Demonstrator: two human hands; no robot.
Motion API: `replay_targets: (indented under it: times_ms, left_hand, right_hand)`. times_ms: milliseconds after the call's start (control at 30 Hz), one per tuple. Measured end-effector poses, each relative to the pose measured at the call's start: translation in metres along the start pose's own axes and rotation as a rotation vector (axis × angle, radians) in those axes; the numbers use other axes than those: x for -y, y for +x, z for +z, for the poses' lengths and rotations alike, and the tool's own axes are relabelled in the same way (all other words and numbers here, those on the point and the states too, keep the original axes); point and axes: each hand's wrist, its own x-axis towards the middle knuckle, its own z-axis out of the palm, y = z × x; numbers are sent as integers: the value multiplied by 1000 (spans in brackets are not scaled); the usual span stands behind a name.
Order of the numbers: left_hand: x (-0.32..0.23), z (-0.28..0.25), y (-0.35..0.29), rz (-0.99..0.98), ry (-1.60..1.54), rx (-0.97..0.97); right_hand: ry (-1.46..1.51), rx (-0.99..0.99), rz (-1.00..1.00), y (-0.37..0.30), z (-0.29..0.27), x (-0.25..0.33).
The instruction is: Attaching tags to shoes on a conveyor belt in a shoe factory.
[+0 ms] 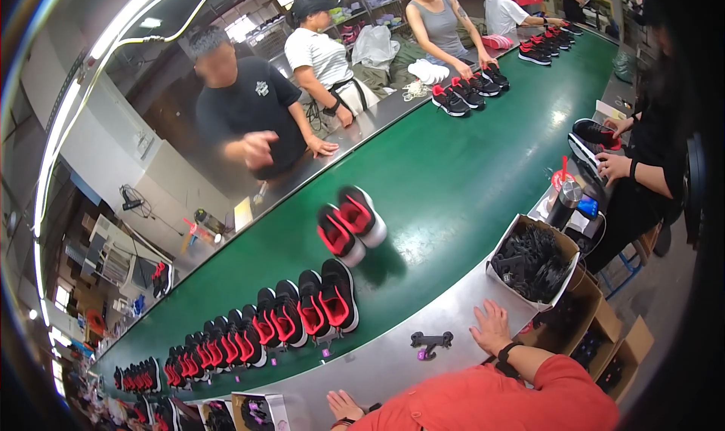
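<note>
My left hand (pixel 345 406) lies with fingers spread on the metal ledge at the near side, holding nothing. Farther right, my right hand (pixel 492 327) rests flat on the same ledge (pixel 377 370), fingers apart and also without anything in it. Between them lies a small black plastic shoe hanger (pixel 431 341) with a purple tag, closer to my right hand. Beyond the ledge, a row of black shoes (pixel 338 296) with red linings stands on the green conveyor belt (pixel 461 182). Another pair of these shoes (pixel 349 225) is farther in, slightly blurred, with a dark patch on the belt beside it.
A box of black hangers (pixel 532 263) stands right of my right hand; another small box (pixel 259 412) is at the lower left. More shoes (pixel 468 91) sit along the far belt. Across it, a person (pixel 253 106) stands; at the right, a co-worker's hands (pixel 615 165) hold a shoe.
</note>
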Motion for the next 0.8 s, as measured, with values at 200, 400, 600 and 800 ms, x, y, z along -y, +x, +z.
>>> replay_targets:
  times_ms: [200,400,600,800]
  left_hand:
    - [-16,-29,-6,-17,-89,130]
    - [-32,-50,-11,-19,-52,167]
    - [-30,-49,-7,-33,-18,189]
    - [-30,-43,-7,-13,-42,170]
  right_hand:
    - [-6,11,7,1,0,-1]
    - [-27,1,8,1,-1,0]
    - [-12,-20,-3,1,1,-1]
    - [-4,-15,11,2,1,-2]
